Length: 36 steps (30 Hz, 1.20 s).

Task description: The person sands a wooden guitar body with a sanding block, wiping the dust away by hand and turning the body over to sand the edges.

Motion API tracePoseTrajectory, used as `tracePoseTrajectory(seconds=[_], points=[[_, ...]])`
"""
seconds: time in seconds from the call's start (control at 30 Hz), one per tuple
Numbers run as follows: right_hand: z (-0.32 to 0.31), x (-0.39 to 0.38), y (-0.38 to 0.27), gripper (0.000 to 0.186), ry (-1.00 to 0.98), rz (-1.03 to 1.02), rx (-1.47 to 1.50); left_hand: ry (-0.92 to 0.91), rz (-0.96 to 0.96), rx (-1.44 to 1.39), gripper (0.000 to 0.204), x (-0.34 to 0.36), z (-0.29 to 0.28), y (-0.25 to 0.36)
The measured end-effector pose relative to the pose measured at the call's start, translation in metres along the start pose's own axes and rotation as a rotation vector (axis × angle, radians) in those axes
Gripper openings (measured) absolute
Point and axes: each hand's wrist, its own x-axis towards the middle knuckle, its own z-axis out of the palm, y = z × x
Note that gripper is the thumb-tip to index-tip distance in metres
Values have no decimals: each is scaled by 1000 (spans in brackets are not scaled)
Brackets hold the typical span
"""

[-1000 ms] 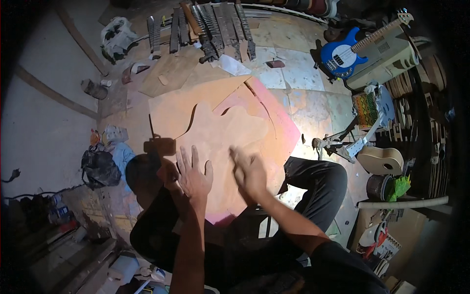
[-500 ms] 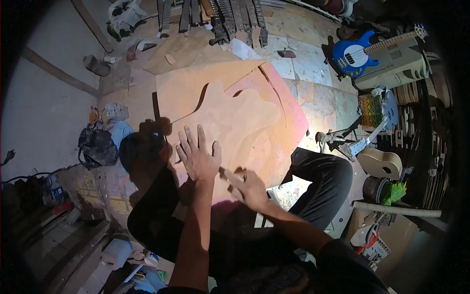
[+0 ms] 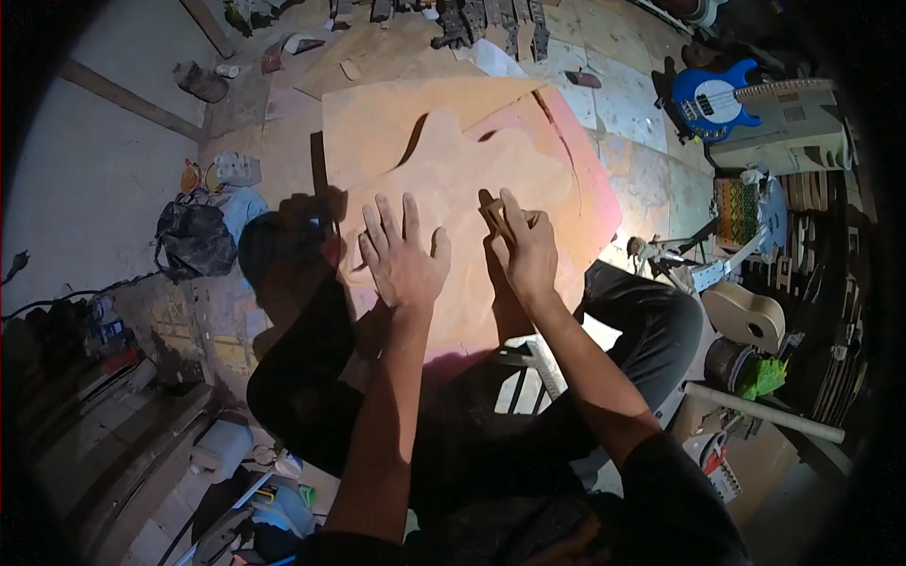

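A pale, curved wooden cutout with horn shapes (image 3: pixel 444 170) lies on a square peach board with pink edges (image 3: pixel 590 208), across my knees. My left hand (image 3: pixel 402 255) rests flat on the cutout's left part, fingers spread. At the right of it, my right hand (image 3: pixel 526 253) grips a small brown block (image 3: pixel 493 213) against the cutout, with my index finger reaching along it. The block's lower part is hidden by my fingers.
A blue bass guitar (image 3: pixel 717 102) lies at upper right, above an acoustic guitar body (image 3: pixel 744 313) and a metal stand (image 3: pixel 651 250). A black bag (image 3: pixel 193 241) sits at left. Wooden boards (image 3: pixel 373 52) lie beyond the work. A jerrycan (image 3: pixel 222 448) stands at lower left.
Both hands have moved up in the picture over the last second; my right hand has swept right and upward with the block. The whole view has also shifted.
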Motion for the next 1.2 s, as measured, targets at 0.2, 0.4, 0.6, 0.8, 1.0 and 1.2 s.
tracePoseTrajectory(seconds=[0.2,0.4,0.6,0.8,1.0,1.2], points=[[-52,-36,-95,25,-655,479,89,5,-24,50,78,-6,-1,-20],[-25,16,-54,42,-244,-32,-263,34,-26,57,78,-7,6,-21],[-53,12,-72,48,-472,-110,-266,20,-30,57,79,-7,0,-22],[-37,-24,-56,59,-339,-159,-200,43,-21,58,78,-6,5,-22],[-39,34,-19,51,-182,117,-69,95,-5,19,78,-6,5,-18],[-48,-17,-65,52,-423,-463,-281,108,-17,21,76,-8,4,-22]])
